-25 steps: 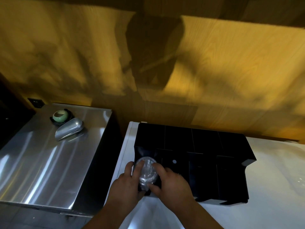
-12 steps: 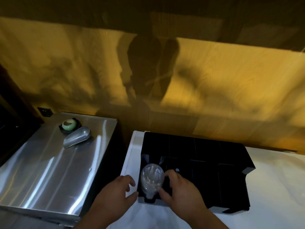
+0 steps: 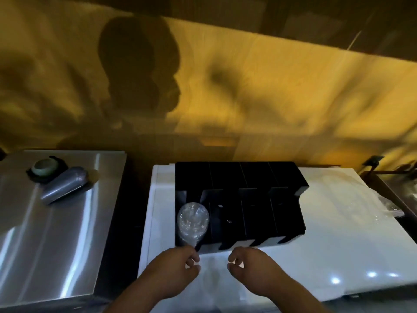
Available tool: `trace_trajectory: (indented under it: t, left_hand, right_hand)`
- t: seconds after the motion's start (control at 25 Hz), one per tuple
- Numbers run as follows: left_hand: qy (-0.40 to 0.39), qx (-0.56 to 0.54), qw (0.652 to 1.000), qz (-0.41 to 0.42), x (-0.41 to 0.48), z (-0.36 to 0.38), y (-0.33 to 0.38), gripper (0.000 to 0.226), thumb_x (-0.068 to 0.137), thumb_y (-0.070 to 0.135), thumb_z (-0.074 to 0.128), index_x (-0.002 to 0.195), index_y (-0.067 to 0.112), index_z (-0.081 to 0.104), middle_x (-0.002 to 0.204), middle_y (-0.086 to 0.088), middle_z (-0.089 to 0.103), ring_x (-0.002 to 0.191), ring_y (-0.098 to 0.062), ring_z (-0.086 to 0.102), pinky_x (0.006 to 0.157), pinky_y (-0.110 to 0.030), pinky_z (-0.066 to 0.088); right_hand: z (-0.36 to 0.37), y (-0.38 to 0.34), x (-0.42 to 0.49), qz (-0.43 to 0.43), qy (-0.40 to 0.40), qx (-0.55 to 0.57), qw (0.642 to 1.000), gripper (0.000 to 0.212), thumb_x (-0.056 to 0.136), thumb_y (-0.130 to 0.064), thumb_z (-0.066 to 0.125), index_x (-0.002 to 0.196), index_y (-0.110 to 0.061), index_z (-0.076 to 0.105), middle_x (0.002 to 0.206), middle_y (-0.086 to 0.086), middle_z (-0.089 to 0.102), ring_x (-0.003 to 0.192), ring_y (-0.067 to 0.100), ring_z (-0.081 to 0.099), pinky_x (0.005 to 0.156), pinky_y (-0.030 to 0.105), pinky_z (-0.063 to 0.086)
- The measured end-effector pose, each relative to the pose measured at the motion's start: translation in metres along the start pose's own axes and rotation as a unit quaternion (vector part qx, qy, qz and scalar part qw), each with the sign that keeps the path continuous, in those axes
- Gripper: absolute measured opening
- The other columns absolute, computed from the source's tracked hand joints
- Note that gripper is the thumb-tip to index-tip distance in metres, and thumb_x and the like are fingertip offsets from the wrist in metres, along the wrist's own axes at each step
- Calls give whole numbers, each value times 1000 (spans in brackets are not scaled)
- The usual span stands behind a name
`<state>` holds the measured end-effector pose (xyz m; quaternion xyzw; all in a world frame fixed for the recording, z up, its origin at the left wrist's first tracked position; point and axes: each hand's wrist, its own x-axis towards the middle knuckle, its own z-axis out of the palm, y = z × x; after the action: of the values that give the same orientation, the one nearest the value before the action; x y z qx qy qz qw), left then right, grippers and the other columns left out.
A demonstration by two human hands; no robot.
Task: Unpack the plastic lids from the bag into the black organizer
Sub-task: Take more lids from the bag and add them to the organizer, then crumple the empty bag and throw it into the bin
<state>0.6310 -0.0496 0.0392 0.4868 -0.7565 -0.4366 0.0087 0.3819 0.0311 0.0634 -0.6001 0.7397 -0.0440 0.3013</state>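
Clear lid stack (image 3: 193, 222) sat in the black organizer's (image 3: 284, 213) leftmost slot — other slots looked empty. Left hand (image 3: 173, 267) and right hand (image 3: 255, 266) hovered just in front, grips loosely curled on nothing. Bag (image 3: 388, 205) lay at the worktop's (image 3: 327, 256) right edge — remaining contents unclear.

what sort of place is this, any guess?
Probably a cafe or drinks-service counter: a black organizer with divided slots holds a stack of clear plastic lids, on a white countertop beside a stainless steel counter.
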Motion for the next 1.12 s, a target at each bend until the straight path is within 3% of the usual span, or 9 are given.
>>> trace_trajectory:
  t: [0.16, 0.36, 0.56, 0.76, 0.88, 1.12]
  left_hand:
    - [-15, -55, 998, -39, 6, 24, 16, 31, 89, 66, 63, 108, 42, 67, 108, 22, 67, 98, 3, 64, 76, -20, 50]
    - [3, -81, 995, -65, 4, 59, 59, 35, 85, 70, 64, 103, 40, 70, 101, 20, 71, 91, 6, 66, 76, -19, 50]
    - [41, -90, 992, -78, 4, 116, 133, 26, 89, 61, 67, 99, 37, 73, 103, 13, 75, 93, -3, 69, 88, -31, 57]
    - [64, -109, 989, -75, 12, 193, 224, 24, 90, 57, 68, 101, 37, 73, 105, 14, 75, 94, -5, 70, 75, -26, 51]
    - [69, -88, 992, -66, 21, 221, 277, 20, 93, 52, 69, 101, 35, 73, 105, 12, 75, 95, -7, 70, 75, -27, 51]
    - [53, -72, 996, -21, 50, 258, 368, 20, 91, 54, 69, 97, 35, 73, 102, 10, 75, 93, -10, 71, 74, -30, 53]
  right_hand:
    - [3, 22, -18, 78, -18, 72, 994, 31, 95, -54, 61, 113, -30, 69, 106, -5, 73, 90, 9, 67, 72, 18, 48]
    - [-14, 70, -43, 85, -1, 128, 988, 24, 96, -50, 63, 106, -28, 68, 96, 2, 75, 74, 8, 64, 71, 22, 49]
    - [-38, 149, -81, 70, 8, 175, 982, 28, 97, -47, 62, 114, -25, 68, 98, 3, 76, 78, 12, 68, 72, 25, 52]
    - [-64, 245, -117, 54, 21, 179, 982, 27, 97, -43, 63, 116, -25, 69, 101, 1, 76, 87, 16, 70, 71, 24, 52]
    - [-87, 295, -147, 59, 30, 176, 982, 30, 96, -43, 64, 118, -23, 70, 103, -1, 75, 93, 16, 68, 80, 29, 51]
    - [-136, 384, -190, 89, 98, 224, 966, 26, 97, -45, 62, 116, -29, 68, 104, -8, 69, 91, 10, 66, 79, 29, 53]
